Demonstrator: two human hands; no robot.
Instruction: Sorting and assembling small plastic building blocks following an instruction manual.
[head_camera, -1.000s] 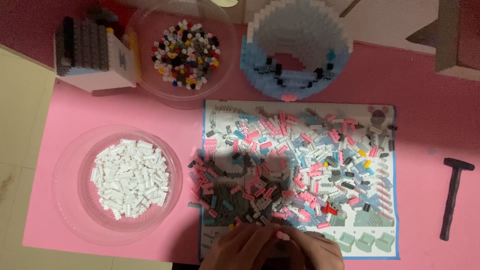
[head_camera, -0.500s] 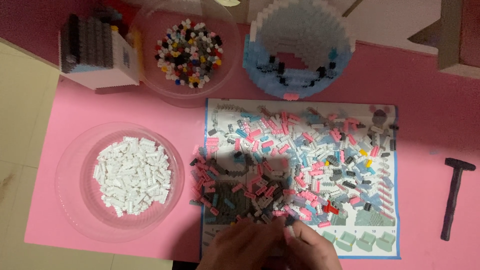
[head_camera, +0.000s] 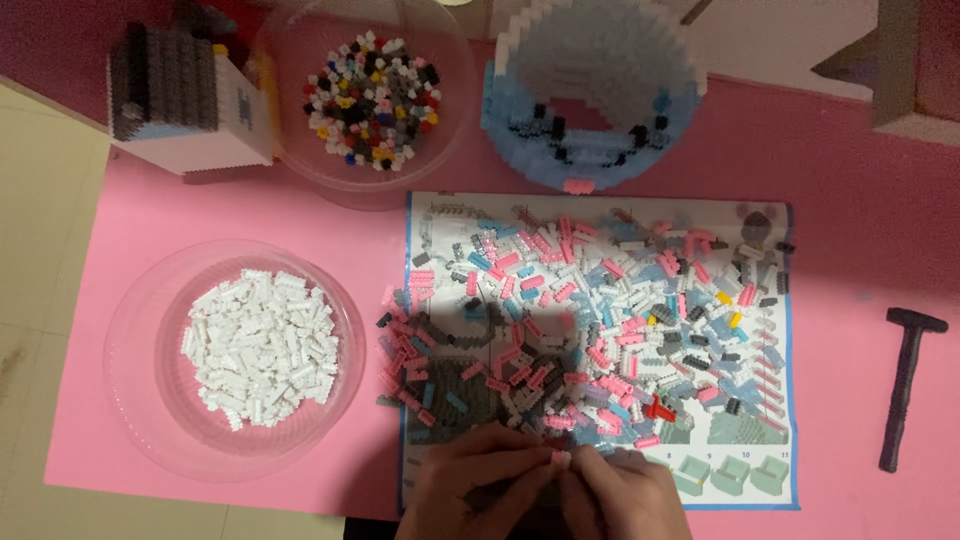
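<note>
- Nearest to the camera, the left hand (head_camera: 475, 485) and the right hand (head_camera: 625, 495) meet at the bottom edge of the view. Their fingertips pinch together around one small pink brick (head_camera: 560, 459).
- Both hands are closed on this brick; I cannot tell if a second piece is hidden under the fingers.
- The brick is held just above the lower edge of the instruction sheet (head_camera: 760, 490), which lies on the pink mat (head_camera: 830, 160).
- My judgement: the step in hand is to join or orient one small piece. The next move calls for a fine, steady press with good alignment of the studs.
- On the sheet, just beyond the fingers, spreads a loose pile of pink, blue, grey and white bricks (head_camera: 600, 310).
- To the left stands a clear bowl of white bricks (head_camera: 260, 345). To the right, well apart, lies a small black hammer (head_camera: 905, 385).
- Farther away are a clear bowl of mixed-colour bricks (head_camera: 370, 100), a round blue and white brick model (head_camera: 595, 95) and a grey and white block model (head_camera: 185, 95).
</note>
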